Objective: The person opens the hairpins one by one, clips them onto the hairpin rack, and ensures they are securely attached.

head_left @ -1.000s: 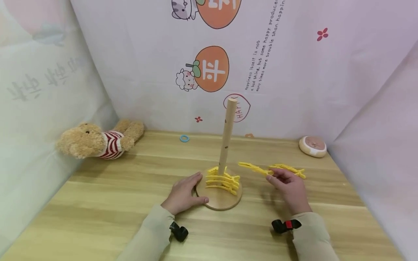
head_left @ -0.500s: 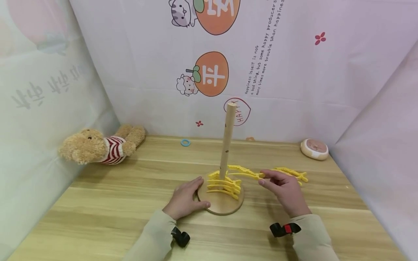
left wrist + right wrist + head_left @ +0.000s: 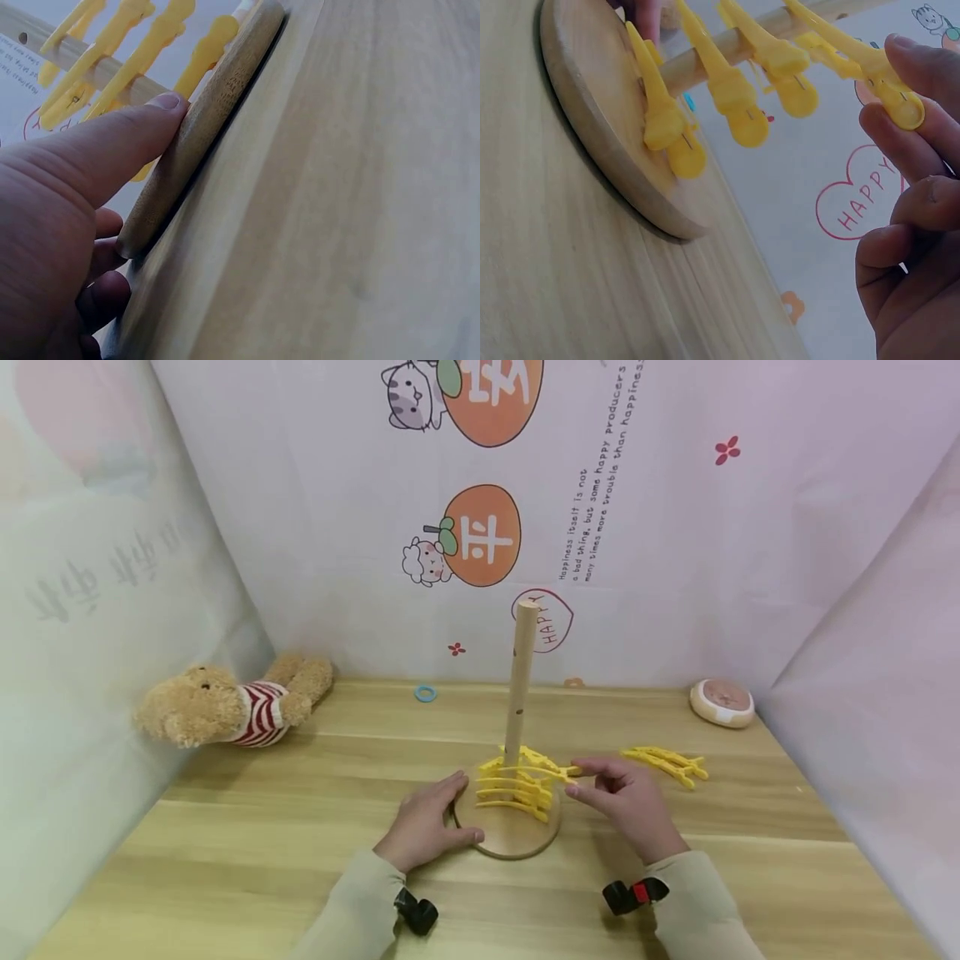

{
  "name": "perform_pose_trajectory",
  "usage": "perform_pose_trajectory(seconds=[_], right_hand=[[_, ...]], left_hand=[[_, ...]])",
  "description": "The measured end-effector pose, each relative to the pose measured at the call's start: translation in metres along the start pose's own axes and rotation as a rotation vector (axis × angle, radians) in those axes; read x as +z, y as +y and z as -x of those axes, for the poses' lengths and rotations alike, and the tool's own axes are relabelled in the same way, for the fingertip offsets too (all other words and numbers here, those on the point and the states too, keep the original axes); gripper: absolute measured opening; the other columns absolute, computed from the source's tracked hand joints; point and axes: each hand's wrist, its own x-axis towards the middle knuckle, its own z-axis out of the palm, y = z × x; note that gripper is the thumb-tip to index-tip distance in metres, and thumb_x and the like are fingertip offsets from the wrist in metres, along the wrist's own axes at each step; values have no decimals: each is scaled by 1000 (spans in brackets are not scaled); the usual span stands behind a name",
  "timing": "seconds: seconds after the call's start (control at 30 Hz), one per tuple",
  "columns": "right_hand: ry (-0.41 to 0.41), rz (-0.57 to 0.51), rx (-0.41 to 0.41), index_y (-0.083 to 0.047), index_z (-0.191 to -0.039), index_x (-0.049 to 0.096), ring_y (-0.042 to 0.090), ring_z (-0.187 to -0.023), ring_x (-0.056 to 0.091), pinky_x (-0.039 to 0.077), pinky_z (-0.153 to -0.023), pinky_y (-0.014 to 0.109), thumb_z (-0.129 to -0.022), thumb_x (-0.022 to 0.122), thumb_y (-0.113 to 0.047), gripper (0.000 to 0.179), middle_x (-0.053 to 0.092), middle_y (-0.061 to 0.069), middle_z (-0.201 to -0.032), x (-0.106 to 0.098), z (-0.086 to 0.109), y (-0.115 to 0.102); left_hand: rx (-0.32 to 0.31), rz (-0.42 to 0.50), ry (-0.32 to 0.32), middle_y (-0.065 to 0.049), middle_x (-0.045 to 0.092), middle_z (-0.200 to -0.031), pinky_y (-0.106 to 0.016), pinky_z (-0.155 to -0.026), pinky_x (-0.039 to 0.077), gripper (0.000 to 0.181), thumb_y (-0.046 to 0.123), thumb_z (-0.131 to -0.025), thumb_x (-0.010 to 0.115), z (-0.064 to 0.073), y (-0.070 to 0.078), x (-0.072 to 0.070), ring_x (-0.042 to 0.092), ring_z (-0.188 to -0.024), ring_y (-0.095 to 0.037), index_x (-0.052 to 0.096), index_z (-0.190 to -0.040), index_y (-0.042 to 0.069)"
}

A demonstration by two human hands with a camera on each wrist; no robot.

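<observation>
A round wooden base point(image 3: 517, 846) carries an upright wooden post point(image 3: 520, 693). My left hand point(image 3: 423, 827) grips the base's left edge, its thumb point(image 3: 139, 131) against the rim and the other fingers farther round it. Several yellow alligator hair clips point(image 3: 731, 86) are clipped around the lower post, one above another. My right hand point(image 3: 626, 797) pinches the handle end of another yellow hair clip point(image 3: 885, 75) between thumb and fingers. In the right wrist view that clip is spread apart, its long arms reaching to the post just above the stacked clips.
More yellow hair clips point(image 3: 665, 763) lie on the wooden table point(image 3: 262, 843) to the right. A teddy bear point(image 3: 232, 702) in a striped top lies at the back left. A blue ring point(image 3: 425, 693) and a round pink-and-white object point(image 3: 722, 702) are near the printed backdrop point(image 3: 337, 527).
My right hand has moved left with the hair clip, bringing it from beside the stand to the post. The left hand stays on the base. The head view has shifted slightly.
</observation>
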Motion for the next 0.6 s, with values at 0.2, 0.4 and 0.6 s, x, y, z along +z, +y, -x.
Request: perform_pose_trajectory(seconds=[0.2, 0.4, 0.6], right_hand=[[-24, -27, 6, -11, -111, 77, 9, -56, 41, 37, -49, 23, -81, 85, -23, 33, 49, 1, -63, 13, 4, -1], [-6, -10, 10, -12, -111, 76, 9, -56, 39, 37, -49, 23, -83, 84, -23, 32, 46, 0, -63, 16, 6, 0], [-16, 4, -1, -12, -112, 76, 9, -56, 42, 39, -49, 23, -84, 83, -23, 32, 49, 1, -64, 20, 4, -4]], left_hand=[[6, -14, 25, -5, 39, -159, -62, -115, 23, 92, 56, -80, 79, 7, -1, 1, 39, -142, -37, 44, -152, 11], [38, -26, 9, -4, 38, -160, -61, -115, 24, 92, 59, -81, 76, 5, -2, 5, 39, -142, -36, 43, -153, 12], [43, -44, 0, -4, 36, -160, -61, -114, 24, 92, 60, -81, 76, 1, 1, 3, 39, -142, -35, 43, -153, 12]])
